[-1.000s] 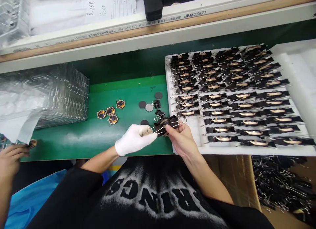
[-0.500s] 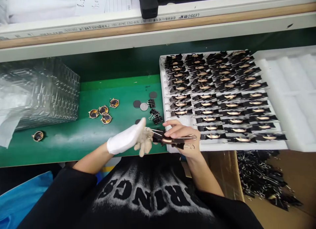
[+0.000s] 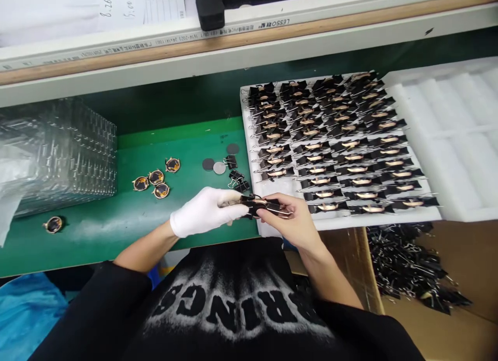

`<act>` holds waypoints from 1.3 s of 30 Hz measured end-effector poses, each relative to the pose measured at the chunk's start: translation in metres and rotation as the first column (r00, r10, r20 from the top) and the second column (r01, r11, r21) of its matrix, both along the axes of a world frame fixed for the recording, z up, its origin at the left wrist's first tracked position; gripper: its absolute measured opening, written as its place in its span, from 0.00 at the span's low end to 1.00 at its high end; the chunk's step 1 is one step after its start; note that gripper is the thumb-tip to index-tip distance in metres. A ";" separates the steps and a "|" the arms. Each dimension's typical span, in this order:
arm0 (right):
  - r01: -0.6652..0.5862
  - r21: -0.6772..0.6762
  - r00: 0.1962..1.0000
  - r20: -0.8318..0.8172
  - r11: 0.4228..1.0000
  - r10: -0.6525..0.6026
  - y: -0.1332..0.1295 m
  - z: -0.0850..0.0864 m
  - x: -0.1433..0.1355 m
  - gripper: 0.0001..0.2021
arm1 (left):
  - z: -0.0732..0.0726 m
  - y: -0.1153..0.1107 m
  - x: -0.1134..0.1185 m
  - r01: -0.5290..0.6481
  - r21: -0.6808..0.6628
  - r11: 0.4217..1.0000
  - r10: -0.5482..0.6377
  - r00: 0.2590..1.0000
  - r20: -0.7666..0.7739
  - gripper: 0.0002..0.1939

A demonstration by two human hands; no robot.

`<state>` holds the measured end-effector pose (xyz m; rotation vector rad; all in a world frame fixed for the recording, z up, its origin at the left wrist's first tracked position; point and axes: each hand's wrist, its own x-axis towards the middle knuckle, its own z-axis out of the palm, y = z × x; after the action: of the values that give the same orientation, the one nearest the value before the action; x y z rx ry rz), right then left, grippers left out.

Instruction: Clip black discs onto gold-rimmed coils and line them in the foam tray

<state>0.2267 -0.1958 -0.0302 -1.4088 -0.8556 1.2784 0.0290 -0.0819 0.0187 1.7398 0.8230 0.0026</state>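
My left hand (image 3: 208,210), in a white glove, pinches the left end of a watch case (image 3: 257,207) clamped with black binder clips, its thumb and fingers on the clip there. My bare right hand (image 3: 298,223) grips the same piece from the right, thumb in front and fingers behind, beside wire clip handles (image 3: 284,212). Fingers and clips hide much of the case. Just beyond my hands lie loose black binder clips (image 3: 238,180), dark round discs (image 3: 232,149) and a lighter grey disc (image 3: 219,167).
A white foam tray (image 3: 278,187) on the right carries rows of clipped watch cases. Another white tray (image 3: 462,143) adjoins it. Several watch heads (image 3: 156,177) lie left on the green table (image 3: 128,231), near stacked clear plastic trays (image 3: 78,153). A cardboard box (image 3: 467,262) below right holds many binder clips.
My left hand has gone from spread fingers beside the piece to a pinch on its left clip. My right thumb has come round to the front. The whole view has shifted slightly.
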 end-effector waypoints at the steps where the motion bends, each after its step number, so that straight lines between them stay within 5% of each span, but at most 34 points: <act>1: 0.015 0.003 1.000 -0.010 1.000 -0.015 0.000 -0.001 -0.002 0.13 | 0.000 0.001 0.001 0.005 -0.015 1.000 -0.005 1.000 -0.001 0.18; 6: 0.034 -0.043 0.999 -0.004 0.998 -0.034 -0.008 -0.005 0.004 0.14 | -0.005 -0.005 0.010 0.015 -0.057 0.998 -0.017 0.999 -0.039 0.17; 9: 0.038 0.065 0.966 0.252 0.997 -0.053 -0.020 -0.002 0.020 0.15 | -0.016 -0.013 0.019 0.080 0.118 0.990 -0.079 0.997 -0.021 0.15; 11: 0.120 0.271 0.826 0.507 0.955 -0.247 -0.029 -0.001 0.032 0.24 | -0.028 -0.018 0.028 0.082 0.397 0.914 -0.071 0.997 -0.042 0.18; 14: 0.159 0.558 0.450 0.693 0.815 -0.563 -0.038 -0.007 0.043 0.27 | -0.046 -0.022 0.046 0.057 0.761 0.646 0.072 0.988 -0.135 0.21; 16: 0.140 0.570 0.270 0.765 0.810 -0.585 -0.040 -0.014 0.042 0.20 | -0.055 -0.021 0.057 0.105 0.846 0.523 0.105 0.977 -0.186 0.22; 20: 0.171 0.411 0.087 0.899 0.895 -0.430 -0.038 -0.030 0.029 0.12 | -0.056 -0.019 0.072 0.214 0.875 0.435 0.070 0.960 -0.270 0.23; 25: 0.216 0.336 0.028 0.936 0.917 -0.350 -0.032 -0.034 0.019 0.12 | -0.044 -0.022 0.083 0.281 0.866 0.413 0.066 0.939 -0.336 0.24; 29: 0.228 0.323 0.029 0.941 0.919 -0.338 -0.029 -0.032 0.020 0.11 | -0.049 -0.022 0.082 0.249 0.887 0.388 0.174 0.926 -0.336 0.26; 34: 0.223 0.290 -0.003 0.955 0.931 -0.296 -0.029 -0.035 0.020 0.12 | -0.067 -0.020 0.065 0.200 0.890 0.410 0.166 0.943 -0.289 0.24; 39: 0.103 0.382 0.015 0.923 0.919 -0.385 -0.029 -0.031 0.014 0.08 | -0.062 -0.019 0.039 0.184 0.883 0.432 0.087 0.966 -0.244 0.20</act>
<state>0.2405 -0.2247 -0.0615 -2.1067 -1.4752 -0.3982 0.0682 -0.1014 -0.0429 2.8673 1.0560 0.2348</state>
